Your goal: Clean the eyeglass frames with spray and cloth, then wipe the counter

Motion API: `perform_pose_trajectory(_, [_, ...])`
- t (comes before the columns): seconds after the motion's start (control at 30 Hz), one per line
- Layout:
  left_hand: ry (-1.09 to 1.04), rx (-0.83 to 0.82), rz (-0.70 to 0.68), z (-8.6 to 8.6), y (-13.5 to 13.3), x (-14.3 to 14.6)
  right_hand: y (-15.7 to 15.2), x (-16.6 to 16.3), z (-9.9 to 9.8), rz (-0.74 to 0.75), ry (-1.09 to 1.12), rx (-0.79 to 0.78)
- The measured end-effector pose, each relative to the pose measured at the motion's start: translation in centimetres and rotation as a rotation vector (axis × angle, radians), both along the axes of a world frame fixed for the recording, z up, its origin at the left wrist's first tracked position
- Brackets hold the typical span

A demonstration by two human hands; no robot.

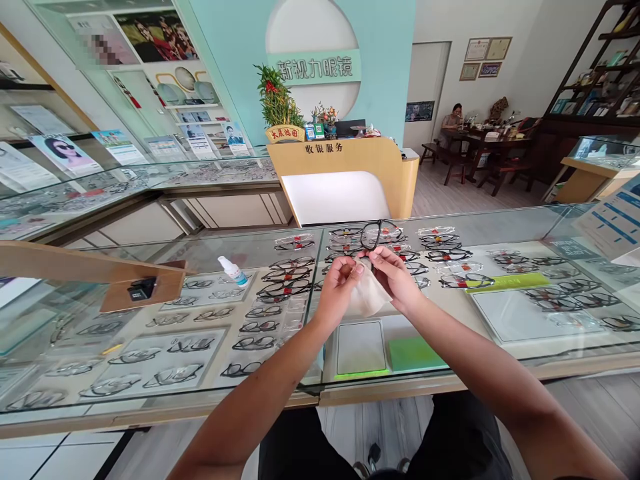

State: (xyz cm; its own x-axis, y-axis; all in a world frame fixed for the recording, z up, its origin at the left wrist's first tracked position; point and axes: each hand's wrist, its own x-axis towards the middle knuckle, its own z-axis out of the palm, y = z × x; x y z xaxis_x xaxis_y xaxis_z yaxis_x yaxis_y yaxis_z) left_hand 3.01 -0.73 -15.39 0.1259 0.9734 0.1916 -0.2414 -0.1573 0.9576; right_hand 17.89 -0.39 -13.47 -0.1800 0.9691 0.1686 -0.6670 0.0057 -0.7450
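Above the glass counter, a pair of black-framed glasses (371,235) is held up between my hands. My right hand (397,280) is closed, pinching the glasses low on the frame with thumb and fingers. A pale cloth (369,299) hangs down between both hands. My left hand (339,288) is closed on this cloth, its thumb and fingers pressed together close to the glasses. Part of the glasses is hidden behind the fingers and the cloth. On the counter to the left stands a small white spray bottle (233,272) with a blue label.
Rows of glasses (285,289) lie inside the glass display counter (310,393). A wooden stand (145,287) rests at its left, and a printed card (613,223) stands at the right. Beyond is a wooden cashier desk (405,180); a person (453,120) sits at a far table.
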Motion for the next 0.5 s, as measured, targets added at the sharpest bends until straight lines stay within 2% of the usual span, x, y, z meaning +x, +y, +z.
perform_pose_trajectory(0.2, [0.035,0.083,0.061,-0.37,0.18,-0.08,0.22,-0.06,-0.31,-0.016,0.007,-0.002])
perform_pose_trajectory(0.33, [0.089,0.126,0.042,-0.42,0.19,-0.27,0.29,-0.11,-0.49,-0.048,0.041,-0.017])
perform_pose_trajectory(0.5, [0.145,0.107,0.031,-0.31,0.15,-0.47,0.16,-0.03,-0.41,-0.017,0.041,-0.036])
